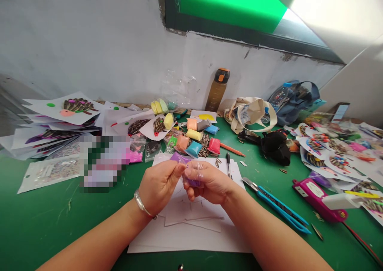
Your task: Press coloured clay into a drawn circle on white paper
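Pinching a clear packet [195, 177] with purple filling between them, the left hand [159, 188] and right hand [213, 181] meet above white paper sheets [188, 241] on the green table [60, 219].

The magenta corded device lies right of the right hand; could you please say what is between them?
In the head view, the blue utility knife lies on the green table between the right hand and the magenta corded device.

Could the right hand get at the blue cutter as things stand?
Probably yes: the blue cutter lies uncovered beside the right forearm, though the right hand would likely need to release the purple packet first.
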Demonstrator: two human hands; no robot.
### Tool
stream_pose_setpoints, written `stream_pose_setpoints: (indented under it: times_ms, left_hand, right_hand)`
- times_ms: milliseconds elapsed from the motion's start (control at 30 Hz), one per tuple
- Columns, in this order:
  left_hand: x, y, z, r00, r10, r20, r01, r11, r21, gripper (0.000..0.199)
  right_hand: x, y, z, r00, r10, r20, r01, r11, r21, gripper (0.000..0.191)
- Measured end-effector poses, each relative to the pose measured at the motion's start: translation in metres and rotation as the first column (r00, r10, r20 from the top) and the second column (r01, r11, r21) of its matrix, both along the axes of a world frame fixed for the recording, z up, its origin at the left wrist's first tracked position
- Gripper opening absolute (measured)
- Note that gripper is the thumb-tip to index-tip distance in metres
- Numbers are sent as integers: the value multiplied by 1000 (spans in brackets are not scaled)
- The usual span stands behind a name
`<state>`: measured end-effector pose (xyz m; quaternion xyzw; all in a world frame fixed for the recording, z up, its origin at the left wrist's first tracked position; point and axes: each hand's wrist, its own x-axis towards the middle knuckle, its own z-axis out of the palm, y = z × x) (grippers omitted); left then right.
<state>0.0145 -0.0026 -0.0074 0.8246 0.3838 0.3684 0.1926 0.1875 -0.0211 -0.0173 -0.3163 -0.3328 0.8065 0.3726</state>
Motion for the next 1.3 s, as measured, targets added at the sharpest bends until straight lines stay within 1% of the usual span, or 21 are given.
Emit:
stream_pose_setpoints:
  times_ms: [200,300,433,567,667,767,967,1167,1233,1300]
  left_hand:
    - [-1,2,2,1000,23,12,-22,997,-68,40]
    - [-2,2,3,999,34,32,-31,996,-81,40]
    - [-1,0,2,1000,25,14,-25,999,-28,39]
    - [0,-2,1,1000,-9,-4,9,999,39,37]
    - [0,-1,0,1000,-11,-3,11,999,30,35]
    - [0,1,-1,1000,-1,-12,1,1000,21,35]
    - [1,2,-1,1000,30,-4,-30,999,12,38]
    - [2,0,1,999,40,-24,-38,997,70,38]
    - [1,-1,2,998,42,-35,-39,995,91,39]
    - [1,0,2,998,43,-35,-39,994,99,39]
  right_hand:
    - [5,1,5,1000,16,17,-16,1000,2,17]
    - [8,1,9,1000,22,9,-22,1000,2,20]
    - [9,1,8,999,21,51,-22,1000,15,27]
    - [5,0,1,996,63,62,-64,998,14,30]
    - [4,1,1,995,69,70,-70,997,13,26]
    - [6,1,6,994,65,84,-66,998,1,23]
    - [17,2,13,998,43,40,-44,999,25,19]
    - [17,2,13,998,18,53,-19,1000,20,24]
    - [14,1,10,998,32,56,-33,999,18,30]
    - [12,1,8,996,61,64,-62,998,20,32]
